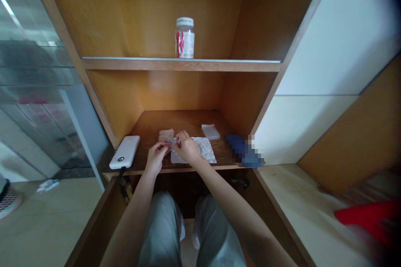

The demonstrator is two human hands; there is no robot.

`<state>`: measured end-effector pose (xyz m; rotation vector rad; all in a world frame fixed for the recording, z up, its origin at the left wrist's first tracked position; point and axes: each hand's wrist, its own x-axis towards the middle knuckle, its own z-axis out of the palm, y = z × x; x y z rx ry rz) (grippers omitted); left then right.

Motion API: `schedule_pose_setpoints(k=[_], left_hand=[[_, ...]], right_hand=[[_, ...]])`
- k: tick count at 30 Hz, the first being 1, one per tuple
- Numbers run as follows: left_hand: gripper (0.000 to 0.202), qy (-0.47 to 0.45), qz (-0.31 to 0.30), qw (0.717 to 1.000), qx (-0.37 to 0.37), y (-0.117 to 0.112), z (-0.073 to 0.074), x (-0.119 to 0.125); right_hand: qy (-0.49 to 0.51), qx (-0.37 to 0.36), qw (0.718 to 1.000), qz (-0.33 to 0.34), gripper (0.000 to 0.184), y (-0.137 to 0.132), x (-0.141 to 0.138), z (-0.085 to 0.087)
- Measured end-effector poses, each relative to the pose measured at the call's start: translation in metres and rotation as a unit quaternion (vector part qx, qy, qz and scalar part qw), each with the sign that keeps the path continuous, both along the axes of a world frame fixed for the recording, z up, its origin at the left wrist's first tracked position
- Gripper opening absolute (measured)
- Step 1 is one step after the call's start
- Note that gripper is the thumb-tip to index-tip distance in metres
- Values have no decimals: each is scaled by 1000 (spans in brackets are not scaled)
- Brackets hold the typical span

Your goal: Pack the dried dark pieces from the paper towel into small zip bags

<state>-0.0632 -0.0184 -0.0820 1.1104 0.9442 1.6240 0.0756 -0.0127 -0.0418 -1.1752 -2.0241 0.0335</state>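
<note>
Between my two hands is a small clear plastic bag (171, 140), held above the lower cabinet shelf. The fingers of my left hand (156, 156) pinch its left side. My right hand (188, 149) grips the other side with thumb and fingers closed, and some of the bag is hidden by them. A crumpled white tissue (205, 148) lies flat beneath and beside my right hand. Just behind my fingers is a flat pinkish-brown packet (166, 134). Farther right on the shelf rests another flat clear bag (211, 131).
A white power bank (125, 151) with a cable lies at the shelf's left front. A dark blue item (242, 150), partly pixelated, is at the right edge. One shelf up stands a white-capped bottle (185, 38). Open cabinet doors (275, 212) flank my legs.
</note>
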Motion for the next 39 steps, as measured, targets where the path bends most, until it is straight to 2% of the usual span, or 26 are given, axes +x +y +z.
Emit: schedule_pose_setpoints(k=[4,9,13,16,19,22,25,30,33,39], left_hand=[[13,16,-9,1000,8,4,-5,-2],[12,7,-8,1000,2,3,-4,-2],[10,-51,-27,998,-12,0,2,-2],[9,-132,-35,990,-26,-2,6,-5],[8,-205,-48,977,-35,-1,9,-8],[10,-228,-72,971,-28,0,9,-10],[19,-190,-114,975,-22,-3,9,-10],[38,-81,-247,965,-28,-11,13,-8],[45,-72,-274,959,-16,-12,13,-10],[60,-104,-255,961,-1,-14,14,-10]], right_hand=[[-98,11,994,36,23,-8,-2,6],[-143,5,990,-9,23,-12,-3,12],[-76,-24,997,-2,18,-3,5,14],[53,-57,996,32,15,8,12,13],[196,-96,974,60,15,20,18,12],[296,-157,938,92,19,28,20,12],[359,-249,892,119,23,29,20,13],[384,-355,833,183,30,19,19,18],[381,-381,818,202,32,13,18,19],[368,-399,818,192,31,13,18,19]])
